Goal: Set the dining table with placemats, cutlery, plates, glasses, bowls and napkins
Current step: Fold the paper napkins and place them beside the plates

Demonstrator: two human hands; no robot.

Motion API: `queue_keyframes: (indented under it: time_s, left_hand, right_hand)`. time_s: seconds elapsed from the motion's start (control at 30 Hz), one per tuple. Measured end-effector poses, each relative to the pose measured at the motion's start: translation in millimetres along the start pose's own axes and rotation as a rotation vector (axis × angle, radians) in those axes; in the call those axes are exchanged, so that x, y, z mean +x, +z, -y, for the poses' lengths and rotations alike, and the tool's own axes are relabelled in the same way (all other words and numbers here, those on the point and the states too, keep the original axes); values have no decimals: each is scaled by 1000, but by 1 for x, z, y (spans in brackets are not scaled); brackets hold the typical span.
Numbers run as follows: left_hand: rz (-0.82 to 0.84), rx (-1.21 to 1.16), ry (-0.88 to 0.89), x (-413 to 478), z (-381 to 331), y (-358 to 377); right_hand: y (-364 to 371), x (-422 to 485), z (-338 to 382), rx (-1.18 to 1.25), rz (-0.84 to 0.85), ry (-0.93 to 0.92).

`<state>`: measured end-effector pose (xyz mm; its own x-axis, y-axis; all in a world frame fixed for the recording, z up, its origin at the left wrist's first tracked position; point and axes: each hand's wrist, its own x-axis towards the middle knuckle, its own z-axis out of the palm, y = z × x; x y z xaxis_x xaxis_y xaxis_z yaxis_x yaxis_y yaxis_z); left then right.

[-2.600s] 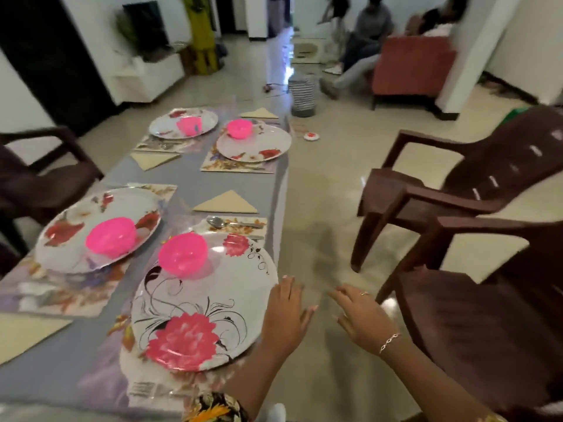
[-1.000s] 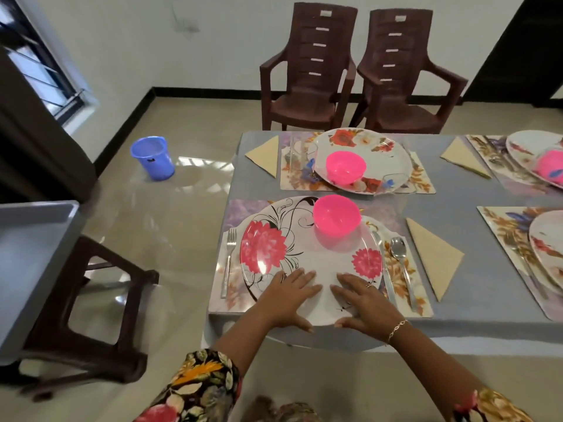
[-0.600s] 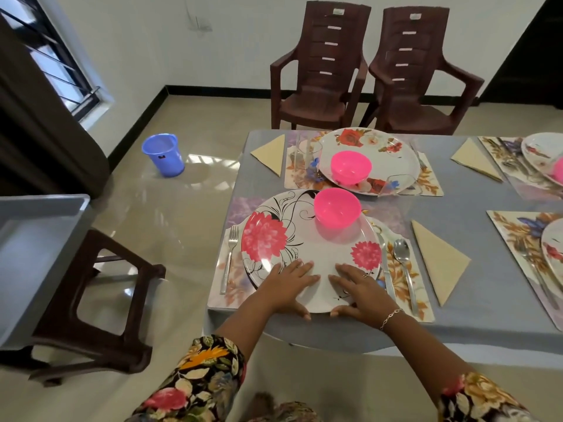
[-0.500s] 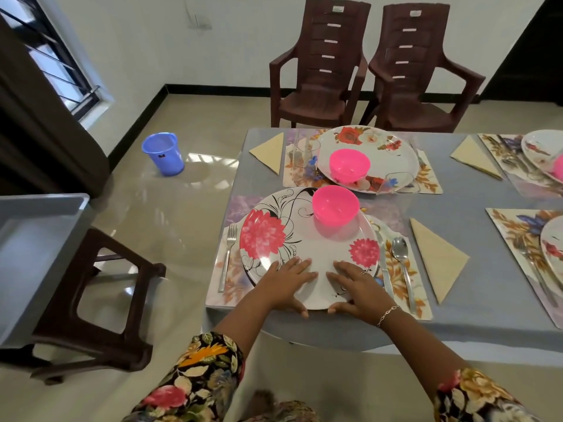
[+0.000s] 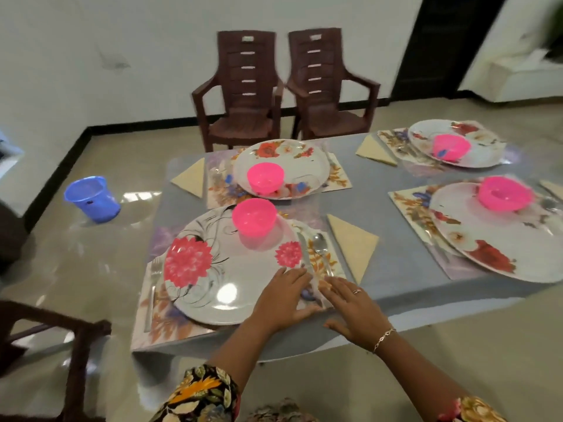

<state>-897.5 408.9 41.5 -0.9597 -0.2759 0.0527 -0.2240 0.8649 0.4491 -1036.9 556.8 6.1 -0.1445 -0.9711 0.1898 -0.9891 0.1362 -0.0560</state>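
Both hands lie flat and open at the near right corner of the closest place setting, fingers spread, clenched on nothing. My left hand (image 5: 281, 295) rests its fingers on the right edge of the big flowered plate (image 5: 225, 269), palm over the placemat (image 5: 170, 327) beneath it. My right hand (image 5: 353, 309) sits just beside it, fingertips touching the placemat's right strip, right at the handle ends of the knife (image 5: 304, 254) and spoon (image 5: 321, 251).

That cutlery is what the next move seems to turn on. Both pieces run lengthwise away from me, heads far and handles near, tilted slightly leftward as they go, squeezed between the plate rim and the folded napkin (image 5: 353, 248). The right hand is clearly nearer to them; the left would have to cross over. I'd judge any straightening is a small nudge along that long axis.

Further up the plate sits the pink bowl (image 5: 254, 217), near its far rim. The fork (image 5: 152, 287) lies along the plate's left side, well apart from either hand.

Beyond, a second setting with its own pink bowl (image 5: 265, 179) is laid, and two more fill the right side of the table (image 5: 380, 190). Whether any glasses are out, I can't tell through the blur
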Motion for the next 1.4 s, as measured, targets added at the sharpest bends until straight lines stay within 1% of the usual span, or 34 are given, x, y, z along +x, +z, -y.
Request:
queue_keyframes:
  time_s: [0.13,0.3,0.37,0.47,0.57,0.67,0.73,0.8,0.9,1.0,1.07,1.17,1.4]
  left_hand:
    - [11,44,127,47,-45,25]
    - [79,67,271,117,-98,52]
    - [114,38,292,145,-118,64]
    - [129,11,307,188,-150,80]
    - [109,-27,320,235,-175,98]
    - [169,-21,301,280,-194,118]
    - [195,-60,304,306,-207,128]
    - [219,-52,318,327,-220,135]
    - [242,3,266,348,-231,146]
    - [250,32,232,360,-237,152]
    - [269,39,167,364,-243,156]
    - [273,67,55,366,-253,161]
    - [259,117,-176,356,-291,166]
  right_hand:
    - [-14,-46,-39,14,-21,166]
    - [-31,-93,-97,-94,-63,340]
    - [-36,-107,-127,-107,-68,385]
    - [-44,-123,-178,-143,-82,413]
    - [-52,-134,-231,-143,-68,433]
    - [-55,-145,-285,-145,-35,439]
    - [-53,-154,-317,-134,-6,445]
    - [-54,-159,-343,-110,-5,476]
    - [-58,-159,-374,-80,15,531]
    - [-59,-155,-404,-46,57,491]
    - [-61,-154,-423,-11,95,463]
    - [-64,-152,-447,43,161,399]
    - [-66,-158,-480,47,230,198]
